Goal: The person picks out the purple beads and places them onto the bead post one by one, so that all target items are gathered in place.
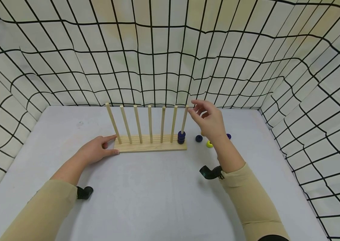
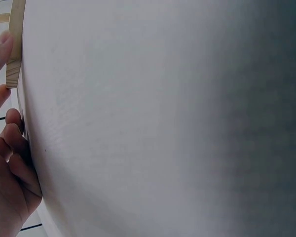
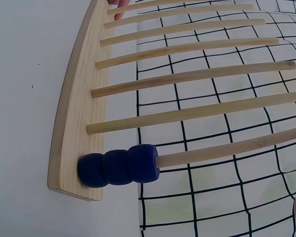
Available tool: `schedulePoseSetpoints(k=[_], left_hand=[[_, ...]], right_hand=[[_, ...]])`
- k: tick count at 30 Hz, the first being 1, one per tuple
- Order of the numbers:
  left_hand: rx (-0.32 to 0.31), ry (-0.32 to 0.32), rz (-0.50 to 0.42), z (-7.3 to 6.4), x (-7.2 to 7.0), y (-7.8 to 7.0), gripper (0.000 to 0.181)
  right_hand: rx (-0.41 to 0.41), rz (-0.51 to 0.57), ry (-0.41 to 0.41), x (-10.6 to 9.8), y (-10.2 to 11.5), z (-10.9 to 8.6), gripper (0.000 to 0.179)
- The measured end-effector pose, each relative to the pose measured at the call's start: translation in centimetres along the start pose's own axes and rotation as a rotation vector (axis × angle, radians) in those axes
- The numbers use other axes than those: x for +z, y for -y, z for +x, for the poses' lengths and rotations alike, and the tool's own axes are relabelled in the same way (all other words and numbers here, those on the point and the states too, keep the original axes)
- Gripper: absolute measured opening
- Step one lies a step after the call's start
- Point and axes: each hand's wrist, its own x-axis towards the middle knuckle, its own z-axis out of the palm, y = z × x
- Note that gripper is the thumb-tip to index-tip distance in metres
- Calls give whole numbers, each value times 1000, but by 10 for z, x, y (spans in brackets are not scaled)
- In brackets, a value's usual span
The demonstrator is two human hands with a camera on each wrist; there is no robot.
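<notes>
Head view shows a wooden base (image 1: pixel 145 147) lying lengthwise across the middle of the white bench (image 1: pixel 145 197), with a row of seven upright wooden pegs (image 1: pixel 150 124) standing on it. At the left end of the base, the left hand (image 1: pixel 95 150) grips the wood, its thumb at the front edge and its index finger towards the back; the left wrist view shows fingers touching that end, with the others bent beside it. Three dark blue beads (image 1: pixel 181 137) are threaded on the rightmost peg, stacked against one another at its foot, as the right wrist view makes plain. The right hand (image 1: pixel 212 120) is raised beside the top of that same peg, thumb and index finger apart and loosely bent, with nothing visible between them; whether a fingertip touches the peg, I cannot tell. On the bench to the right of the base lie a loose dark blue bead (image 1: pixel 199 138), a yellow bead (image 1: pixel 209 144) near it, and a purple bead (image 1: pixel 228 136) partly hidden by the right forearm. Beige sleeves (image 1: pixel 254 197) cover both forearms, and a black device (image 1: pixel 210 172) projects at each wrist. Behind the bench and along its sides rises a pale backdrop (image 1: pixel 160 63) crossed by black grid lines.
</notes>
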Motion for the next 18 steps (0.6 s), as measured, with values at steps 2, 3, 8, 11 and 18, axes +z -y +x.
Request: schedulePoseSetpoints(k=[2, 3, 8, 11, 18], left_hand=[[0, -1, 1, 0, 0, 0, 90], [0, -1, 1, 0, 0, 0, 90], [4, -4, -2, -1, -1, -1, 89], [6, -5, 0, -1, -1, -1, 90], [5, -5, -2, -1, 0, 0, 90]], right_hand=[[7, -6, 1, -1, 1, 0, 33], [11, -10, 2, -1, 1, 0, 33], [35, -27, 9, -3, 2, -1, 34], [39, -35, 11, -4, 1, -1, 35], [51, -63, 4, -9, -3, -2, 35]])
